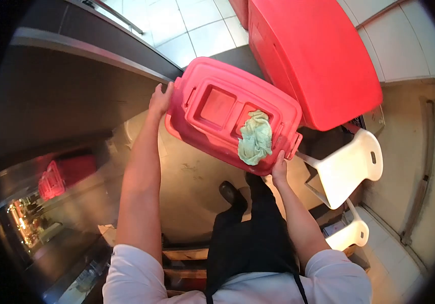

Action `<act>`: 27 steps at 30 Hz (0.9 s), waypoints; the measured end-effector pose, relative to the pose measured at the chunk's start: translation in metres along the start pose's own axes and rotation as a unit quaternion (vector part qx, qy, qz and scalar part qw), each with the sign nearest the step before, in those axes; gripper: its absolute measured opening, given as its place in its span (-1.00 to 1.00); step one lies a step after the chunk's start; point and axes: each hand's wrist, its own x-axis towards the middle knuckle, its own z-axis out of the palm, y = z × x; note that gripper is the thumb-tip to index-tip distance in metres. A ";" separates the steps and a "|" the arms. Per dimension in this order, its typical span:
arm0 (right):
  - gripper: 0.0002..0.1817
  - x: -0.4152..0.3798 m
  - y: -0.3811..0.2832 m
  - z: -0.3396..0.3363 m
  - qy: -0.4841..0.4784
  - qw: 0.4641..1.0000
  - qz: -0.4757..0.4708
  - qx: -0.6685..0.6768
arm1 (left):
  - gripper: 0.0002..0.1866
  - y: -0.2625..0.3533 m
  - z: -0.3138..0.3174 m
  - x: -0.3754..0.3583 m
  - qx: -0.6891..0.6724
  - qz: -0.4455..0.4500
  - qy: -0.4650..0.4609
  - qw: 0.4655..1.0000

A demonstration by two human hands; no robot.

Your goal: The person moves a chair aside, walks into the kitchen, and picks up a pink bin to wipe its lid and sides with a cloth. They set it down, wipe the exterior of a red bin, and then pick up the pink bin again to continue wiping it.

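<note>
I hold a red plastic container with a lid [212,109] out in front of me, tilted down to the right. My left hand [160,100] grips its far left end. At the near right end, by the latch, my right hand [279,171] holds it. A crumpled pale green cloth [254,138] lies on the lid, close to my right hand.
A large red bin [314,55] stands behind the container. White plastic chairs [347,167] sit to the right on the floor. A steel counter [60,86] runs along the left, mirroring the red container. My black apron and shoe [230,193] show below.
</note>
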 end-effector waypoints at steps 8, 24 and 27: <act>0.00 0.010 0.015 -0.075 0.086 0.953 -0.039 -0.286 | -0.16 -0.072 0.044 -0.117 -0.021 -0.066 -0.042 0.997; -0.63 -0.011 -0.105 -0.021 0.096 0.798 -0.466 -0.369 | -0.40 -0.115 0.052 -0.267 0.103 -0.282 0.151 0.942; -0.64 -0.032 -0.131 0.027 -0.152 0.722 -0.517 -0.434 | -0.30 -0.032 0.063 -0.266 0.082 -0.063 0.237 0.966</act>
